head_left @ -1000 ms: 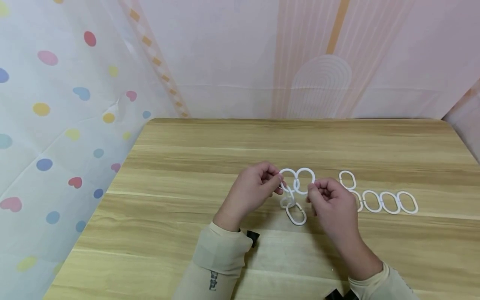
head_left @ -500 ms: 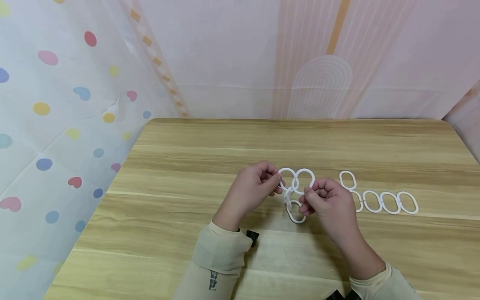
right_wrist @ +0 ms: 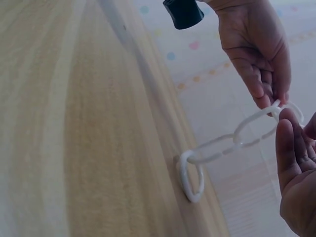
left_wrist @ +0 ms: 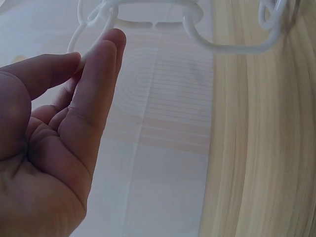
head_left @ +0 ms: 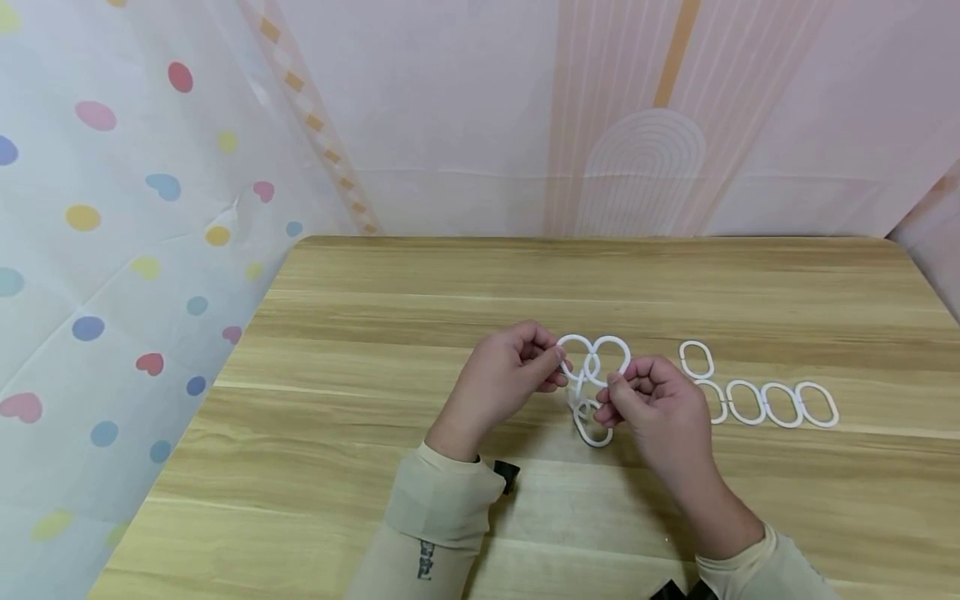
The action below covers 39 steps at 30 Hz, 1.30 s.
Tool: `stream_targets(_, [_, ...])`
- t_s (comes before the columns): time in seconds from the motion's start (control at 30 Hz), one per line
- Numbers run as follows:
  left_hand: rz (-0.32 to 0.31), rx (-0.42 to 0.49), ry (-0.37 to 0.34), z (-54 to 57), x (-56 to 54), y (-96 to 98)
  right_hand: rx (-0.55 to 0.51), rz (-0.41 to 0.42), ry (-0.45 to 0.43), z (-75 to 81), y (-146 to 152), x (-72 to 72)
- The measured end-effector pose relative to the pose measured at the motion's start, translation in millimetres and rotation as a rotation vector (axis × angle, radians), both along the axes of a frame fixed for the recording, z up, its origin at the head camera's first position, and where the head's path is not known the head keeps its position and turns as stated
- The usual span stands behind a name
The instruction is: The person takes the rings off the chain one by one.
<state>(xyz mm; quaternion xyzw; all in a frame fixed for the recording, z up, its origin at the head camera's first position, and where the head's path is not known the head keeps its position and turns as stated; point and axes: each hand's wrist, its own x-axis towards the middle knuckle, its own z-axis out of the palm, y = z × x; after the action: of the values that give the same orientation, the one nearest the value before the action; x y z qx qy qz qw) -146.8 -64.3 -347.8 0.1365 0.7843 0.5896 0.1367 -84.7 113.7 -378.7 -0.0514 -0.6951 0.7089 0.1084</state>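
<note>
My left hand [head_left: 504,379] pinches the left side of a white plastic chain link [head_left: 574,337] between thumb and fingers. Hooked beside it is another white link [head_left: 612,337], whose lower right side my right hand [head_left: 663,408] pinches. More joined links hang below in a short chain; its lowest link [head_left: 595,444] is partly covered by the right fingertips. In the right wrist view, the chain's end link [right_wrist: 183,173] reaches down to the wooden table. From the left wrist, the thumb and fingertips of the left hand [left_wrist: 64,128] show at the edge of a link.
To the right on the table [head_left: 337,333] lie several loose white links, most in a row [head_left: 781,427], with one single link [head_left: 696,343] above its left end. The right hand partly hides the leftmost of the row. A patterned cloth [head_left: 450,117] stands behind the table.
My right hand has shifted slightly left, its grip now lower on the right link, and its fingers overlap the hanging links. The left hand stays nearly still.
</note>
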Motion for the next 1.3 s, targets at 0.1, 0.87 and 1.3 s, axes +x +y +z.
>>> stream_targets(0.1, [-0.005,0.001,0.0,0.9,0.4,-0.5,-0.001,-0.019,0.02,-2.1,-2.1,1.2])
stream_targets(0.87, [0.016,0.026,-0.046,1.4,-4.8,-7.7,0.232,-0.031,0.189,-8.2,0.9,0.0])
stream_targets(1.3, [0.039,-0.006,0.005,0.3,-4.8,-8.4,0.496,-0.172,0.145,1.9,27.5,-10.7])
